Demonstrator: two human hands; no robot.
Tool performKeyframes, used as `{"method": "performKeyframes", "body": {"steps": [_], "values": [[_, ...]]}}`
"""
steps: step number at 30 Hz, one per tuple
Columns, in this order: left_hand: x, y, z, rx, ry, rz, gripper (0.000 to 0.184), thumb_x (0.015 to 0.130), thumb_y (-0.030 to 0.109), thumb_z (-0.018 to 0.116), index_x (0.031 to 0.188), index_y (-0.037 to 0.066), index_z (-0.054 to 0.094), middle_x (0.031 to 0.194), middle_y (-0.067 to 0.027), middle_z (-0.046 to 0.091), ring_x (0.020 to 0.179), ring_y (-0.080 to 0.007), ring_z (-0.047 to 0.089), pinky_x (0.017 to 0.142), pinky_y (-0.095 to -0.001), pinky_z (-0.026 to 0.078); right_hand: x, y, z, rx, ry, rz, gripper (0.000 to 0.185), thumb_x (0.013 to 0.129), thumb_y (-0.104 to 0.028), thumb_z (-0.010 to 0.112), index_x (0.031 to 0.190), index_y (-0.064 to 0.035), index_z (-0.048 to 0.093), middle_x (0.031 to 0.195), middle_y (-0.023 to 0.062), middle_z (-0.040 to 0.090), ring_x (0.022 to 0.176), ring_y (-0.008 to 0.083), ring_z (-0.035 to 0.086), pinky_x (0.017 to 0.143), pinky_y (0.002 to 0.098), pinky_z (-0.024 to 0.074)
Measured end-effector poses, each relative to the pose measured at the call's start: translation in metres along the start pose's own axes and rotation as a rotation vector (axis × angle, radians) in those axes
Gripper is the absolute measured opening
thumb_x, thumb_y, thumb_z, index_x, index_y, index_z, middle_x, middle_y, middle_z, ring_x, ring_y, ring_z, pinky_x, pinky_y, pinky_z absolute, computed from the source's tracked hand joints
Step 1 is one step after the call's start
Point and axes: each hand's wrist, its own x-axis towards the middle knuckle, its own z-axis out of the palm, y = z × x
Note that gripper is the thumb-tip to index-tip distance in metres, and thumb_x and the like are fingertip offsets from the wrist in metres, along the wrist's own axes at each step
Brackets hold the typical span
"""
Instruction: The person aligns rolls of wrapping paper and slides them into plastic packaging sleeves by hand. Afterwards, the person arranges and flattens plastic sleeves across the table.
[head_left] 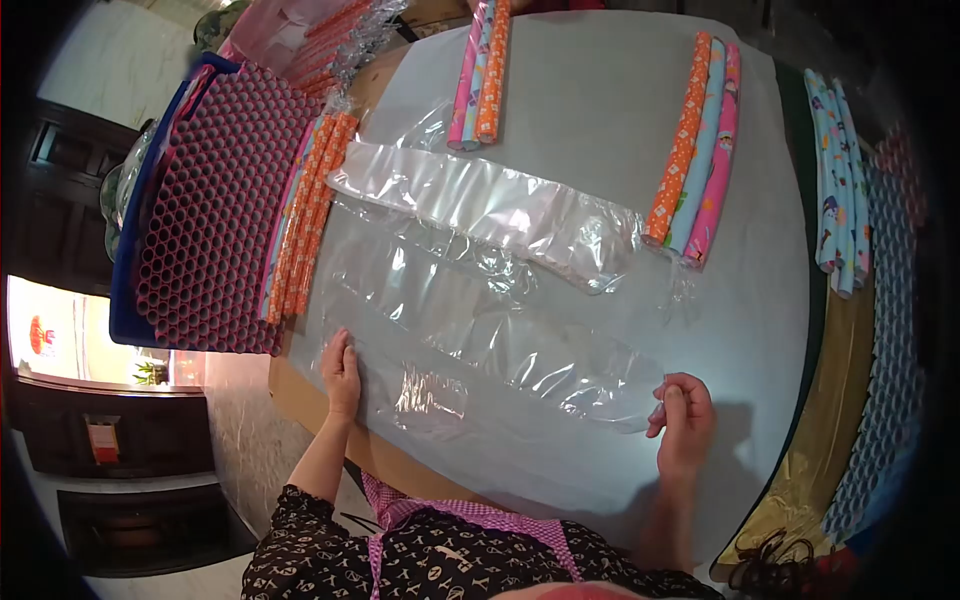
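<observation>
Several clear plastic sleeves lie across the grey-white table; the nearest sleeve (500, 345) stretches between my hands. My left hand (342, 378) is at its left end, fingers together on the film. At the sleeve's right end, my right hand (682, 415) pinches the film between thumb and fingers. Beyond it lies a thicker stack of sleeves (490, 205). Past the stack's right end is a group of three patterned rolls (695, 150), orange, blue and pink. Another three-roll group (478, 75) lies at the far edge.
A blue crate (125, 270) of upright pink-edged tubes (225, 210) stands at the left, with wrapped orange rolls (310, 220) beside it. Blue patterned rolls (838, 185) lie at the right, near many stacked blue tubes (880, 370). Another person's hand (478, 6) touches the far rolls.
</observation>
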Motion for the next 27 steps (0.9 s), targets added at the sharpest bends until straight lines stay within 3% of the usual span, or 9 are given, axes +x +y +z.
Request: {"method": "performKeyframes", "body": {"steps": [3, 6, 10, 16, 18, 24, 27], "values": [[0.000, 0.001, 0.003, -0.068, 0.075, 0.003, 0.029, 0.093, 0.008, 0.053, 0.119, 0.000, 0.061, 0.123, -0.0167, 0.062, 0.114, -0.0295, 0.059, 0.101, -0.0369, 0.043, -0.003, -0.008, 0.005, -0.076, 0.016, -0.025, 0.016, 0.093, -0.009, 0.051, 0.102, 0.0008, 0.059, 0.080, 0.0057, 0.059, 0.053, 0.0073, 0.048, 0.043, 0.0219, 0.0411], [-0.001, 0.001, 0.004, -0.068, 0.102, 0.020, 0.030, 0.092, 0.009, 0.054, 0.119, -0.001, 0.061, 0.121, -0.0173, 0.063, 0.111, -0.0302, 0.060, 0.098, -0.0370, 0.044, 0.000, -0.005, 0.008, -0.088, 0.050, 0.007, 0.017, 0.092, -0.011, 0.052, 0.102, 0.0014, 0.060, 0.078, 0.0053, 0.058, 0.051, 0.0077, 0.046, 0.042, 0.0224, 0.0391], [-0.001, 0.006, 0.006, -0.117, 0.184, -0.006, 0.030, 0.090, 0.008, 0.055, 0.118, -0.001, 0.061, 0.120, -0.0177, 0.063, 0.109, -0.0306, 0.061, 0.096, -0.0372, 0.046, -0.005, -0.006, 0.008, -0.120, 0.023, -0.120, 0.018, 0.092, -0.014, 0.053, 0.101, 0.0002, 0.059, 0.071, 0.0025, 0.055, 0.048, 0.0079, 0.044, 0.038, 0.0230, 0.0329], [0.011, -0.018, 0.011, 0.044, 0.142, 0.121, 0.033, 0.092, 0.020, 0.055, 0.118, 0.000, 0.062, 0.123, -0.0200, 0.061, 0.114, -0.0350, 0.056, 0.097, -0.0411, 0.044, 0.000, 0.002, 0.008, -0.128, 0.014, -0.225, 0.020, 0.092, -0.017, 0.055, 0.105, -0.0018, 0.059, 0.068, 0.0024, 0.054, 0.046, 0.0083, 0.044, 0.038, 0.0238, 0.0329], [0.021, -0.019, 0.010, 0.130, 0.020, 0.092, 0.039, 0.092, 0.026, 0.055, 0.121, 0.002, 0.060, 0.125, -0.0210, 0.059, 0.116, -0.0378, 0.054, 0.099, -0.0438, 0.043, 0.000, 0.002, 0.010, -0.185, 0.037, -0.264, 0.022, 0.091, -0.017, 0.056, 0.107, -0.0018, 0.058, 0.068, 0.0028, 0.054, 0.045, 0.0088, 0.044, 0.038, 0.0239, 0.0338], [0.031, 0.014, -0.041, 0.010, 0.054, 0.288, 0.045, 0.090, 0.028, 0.059, 0.127, 0.002, 0.056, 0.130, -0.0237, 0.055, 0.120, -0.0388, 0.051, 0.102, -0.0442, 0.040, 0.010, 0.004, 0.007, -0.242, 0.053, -0.289, 0.026, 0.089, -0.017, 0.057, 0.110, -0.0013, 0.057, 0.068, 0.0049, 0.057, 0.046, 0.0110, 0.050, 0.036, 0.0261, 0.0378], [0.021, 0.000, -0.063, -0.022, 0.052, 0.311, 0.045, 0.091, 0.022, 0.059, 0.128, -0.001, 0.052, 0.133, -0.0232, 0.052, 0.125, -0.0382, 0.047, 0.105, -0.0427, 0.037, 0.016, 0.000, 0.005, -0.289, 0.031, -0.271, 0.029, 0.088, -0.017, 0.058, 0.113, -0.0011, 0.056, 0.070, 0.0056, 0.058, 0.047, 0.0117, 0.052, 0.035, 0.0275, 0.0389]]}}
